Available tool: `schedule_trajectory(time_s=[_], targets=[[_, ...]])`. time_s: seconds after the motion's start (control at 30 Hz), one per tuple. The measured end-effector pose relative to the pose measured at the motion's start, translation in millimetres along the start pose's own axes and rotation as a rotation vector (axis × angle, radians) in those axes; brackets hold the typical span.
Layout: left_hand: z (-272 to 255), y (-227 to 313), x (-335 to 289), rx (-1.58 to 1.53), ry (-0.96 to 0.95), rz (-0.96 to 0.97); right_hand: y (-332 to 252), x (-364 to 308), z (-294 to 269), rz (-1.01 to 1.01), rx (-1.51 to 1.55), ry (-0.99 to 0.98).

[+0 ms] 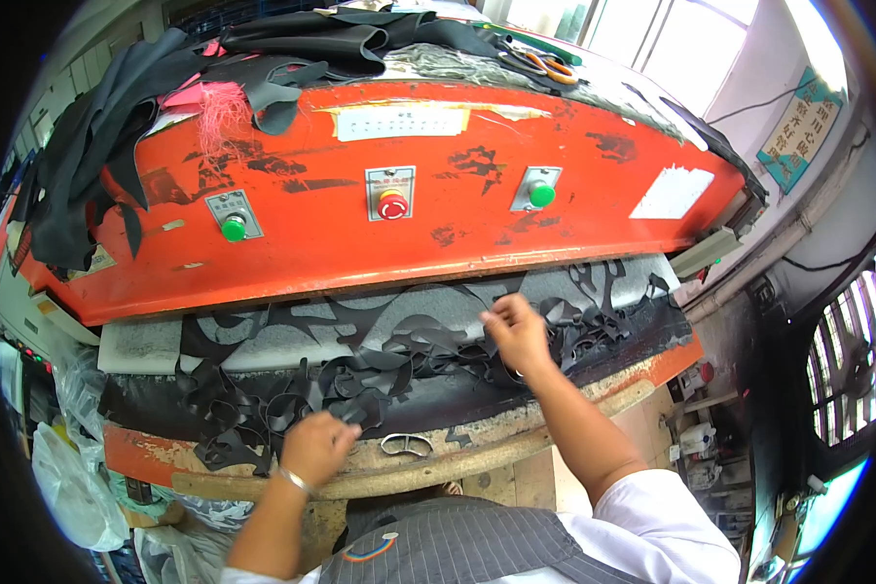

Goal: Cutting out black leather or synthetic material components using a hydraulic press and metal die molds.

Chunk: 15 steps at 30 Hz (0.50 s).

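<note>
My left hand [319, 449] is at the front edge of the machine bed, its fingers closed at a black leather-like scrap [368, 411]. Farther forward and to the right, my right hand [518, 336] is above the tangled offcuts, fingers curled together; what they hold, if anything, is hidden. A black sheet with curved cut-outs [311, 316] lies on the pale cutting board [138, 347], partly under the red press. Loose black strips [229, 404] are heaped along the board's near side. Between my hands, a small curved metal cutting die [406, 445] rests on the worn front ledge.
The red press front [302, 214] carries two green buttons [542, 196] and a red stop button [392, 204]. Black sheets [97, 146] drape over its left end. Orange-handled scissors [555, 68] lie on top. Clear plastic bags [78, 487] are at the left.
</note>
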State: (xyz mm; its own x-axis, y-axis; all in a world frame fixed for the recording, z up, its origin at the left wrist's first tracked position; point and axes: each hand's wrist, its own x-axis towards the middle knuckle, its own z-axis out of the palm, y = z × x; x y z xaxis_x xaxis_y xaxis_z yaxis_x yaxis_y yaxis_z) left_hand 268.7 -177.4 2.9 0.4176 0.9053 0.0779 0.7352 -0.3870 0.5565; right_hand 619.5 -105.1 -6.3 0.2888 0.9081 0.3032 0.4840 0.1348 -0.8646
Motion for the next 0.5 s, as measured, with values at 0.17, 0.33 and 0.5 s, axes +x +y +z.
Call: schedule_trajectory(time_s=[0.17, 0.33, 0.5], targets=[[52.2, 30.3, -65.6, 0.007, 0.087, -0.081, -19.8, -55.5, 41.6, -0.056, 0.074, -0.312], [62.6, 38.6, -55.7, 0.092, 0.232, -0.111, -28.4, -47.9, 74.9, -0.110, 0.055, -0.387], [49.5, 32.4, -42.9, 0.088, 0.215, -0.108, -16.9, 39.6, 71.4, -0.200, -0.350, -0.180]])
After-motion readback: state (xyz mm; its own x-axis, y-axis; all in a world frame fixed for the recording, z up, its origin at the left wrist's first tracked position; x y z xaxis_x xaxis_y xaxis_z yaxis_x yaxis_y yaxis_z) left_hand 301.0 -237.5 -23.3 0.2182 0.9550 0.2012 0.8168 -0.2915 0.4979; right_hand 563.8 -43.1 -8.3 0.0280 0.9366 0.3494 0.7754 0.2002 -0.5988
